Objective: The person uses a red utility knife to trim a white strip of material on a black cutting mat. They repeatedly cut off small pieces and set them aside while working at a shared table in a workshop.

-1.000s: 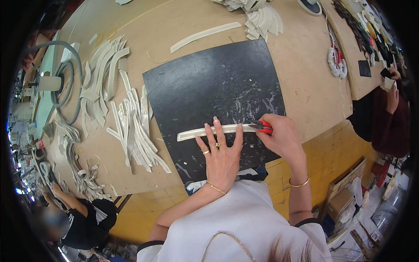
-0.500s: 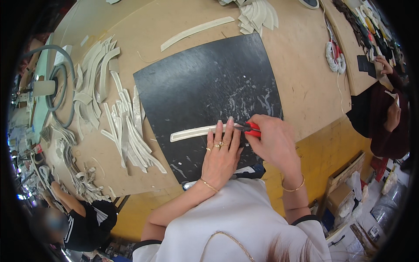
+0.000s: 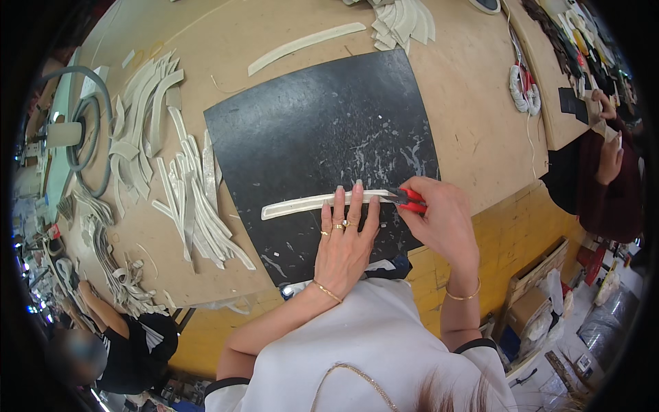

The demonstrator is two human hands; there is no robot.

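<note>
A narrow pale strip (image 3: 295,205), slightly curved with a raised rim, lies across the lower part of a black mat (image 3: 295,137). The fingers of my left hand (image 3: 344,250) are spread flat over its middle and right part, pressing it against the mat. My right hand (image 3: 445,218) is closed round red-handled snips (image 3: 412,199). Their dark blades point left and meet the strip's right end. Whether the blades are parted there is too small to tell.
Left of the mat lie a bundle of pale strips (image 3: 206,216) and a heap of wider curved pieces (image 3: 147,110). A single strip (image 3: 305,48) and fanned pieces (image 3: 405,24) are beyond it. One person (image 3: 134,347) works at the left, another (image 3: 597,182) at the right.
My right hand and the snips have moved slightly right, and more of the strip's right end shows. My left fingers stay on the strip. The whole view has shifted a little.
</note>
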